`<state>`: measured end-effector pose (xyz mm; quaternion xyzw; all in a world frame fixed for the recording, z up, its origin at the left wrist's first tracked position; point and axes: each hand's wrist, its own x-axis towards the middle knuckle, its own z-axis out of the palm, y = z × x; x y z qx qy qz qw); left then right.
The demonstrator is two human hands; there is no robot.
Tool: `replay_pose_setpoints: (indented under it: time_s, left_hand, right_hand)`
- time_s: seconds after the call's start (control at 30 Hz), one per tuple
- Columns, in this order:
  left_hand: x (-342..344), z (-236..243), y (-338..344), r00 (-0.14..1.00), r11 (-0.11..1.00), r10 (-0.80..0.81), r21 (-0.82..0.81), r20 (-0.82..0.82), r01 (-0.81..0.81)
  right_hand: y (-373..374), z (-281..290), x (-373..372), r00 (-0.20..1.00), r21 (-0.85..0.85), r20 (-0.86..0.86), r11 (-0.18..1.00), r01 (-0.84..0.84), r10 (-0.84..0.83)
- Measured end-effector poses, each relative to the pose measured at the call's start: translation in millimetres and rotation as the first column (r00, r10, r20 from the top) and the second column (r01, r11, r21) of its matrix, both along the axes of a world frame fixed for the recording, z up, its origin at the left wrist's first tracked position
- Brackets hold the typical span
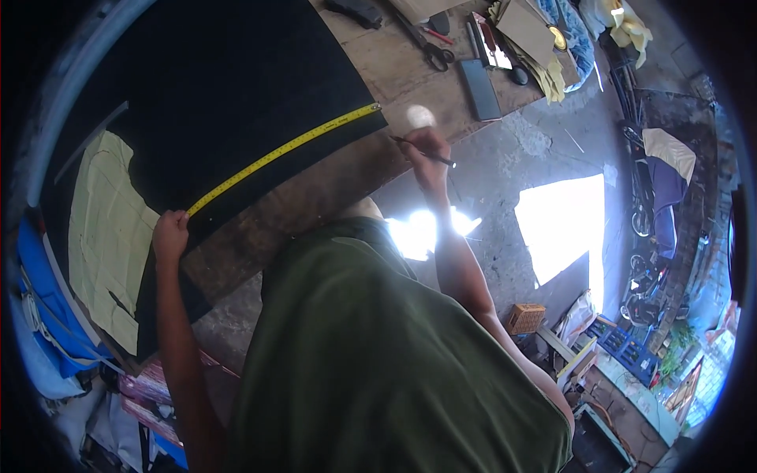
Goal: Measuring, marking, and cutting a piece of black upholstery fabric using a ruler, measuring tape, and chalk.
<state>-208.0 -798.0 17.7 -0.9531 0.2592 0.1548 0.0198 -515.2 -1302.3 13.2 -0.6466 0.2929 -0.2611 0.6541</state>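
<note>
Yellow tape measure [284, 147] spans black fabric [221, 79], centre-left to upper centre of frame, near end pinched in left hand [170, 236], right hand [428, 150] gripping dark pen [443, 159]; unheld far end could skew if nudged

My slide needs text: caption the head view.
Left hand holds a yellow tape measure on black fabric; right hand holds a slim pen-like tool.

Yellow measuring tape [276, 152], drawn out slantwise left of centre; black cloth [229, 71], spread flat beneath it, upper left; slim dark pen [444, 160], tilted, upper centre, near the cloth's edge.
</note>
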Motion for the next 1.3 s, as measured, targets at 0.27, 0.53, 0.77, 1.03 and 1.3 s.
replay_pose_setpoints:
  time_s: [0.27, 0.53, 0.77, 1.03, 1.3]
  left_hand:
    - [-11, -4, 1, 0.998, 0.993, -0.024, -0.117, 0.061, 0.031]
    - [-16, -3, 0, 0.998, 0.987, -0.018, -0.16, 0.066, 0.028]
    - [-17, -1, -2, 0.997, 0.988, -0.008, -0.152, 0.072, 0.018]
    - [-18, 0, -4, 0.997, 0.986, 0.0, -0.165, 0.073, 0.012]
    - [-16, -5, 1, 0.996, 0.98, -0.026, -0.193, 0.086, 0.042]
  right_hand:
    - [-27, -39, 47, 0.986, -0.142, 0.002, 0.976, -0.166, 0.168]
    - [-28, -48, 52, 0.958, -0.229, -0.068, 0.93, -0.287, 0.279]
    - [-28, -43, 52, 0.962, -0.279, -0.071, 0.921, -0.273, 0.263]
    - [-29, -40, 57, 0.957, -0.336, -0.042, 0.898, -0.285, 0.288]
    - [-27, -37, 58, 0.949, -0.331, -0.071, 0.891, -0.313, 0.307]
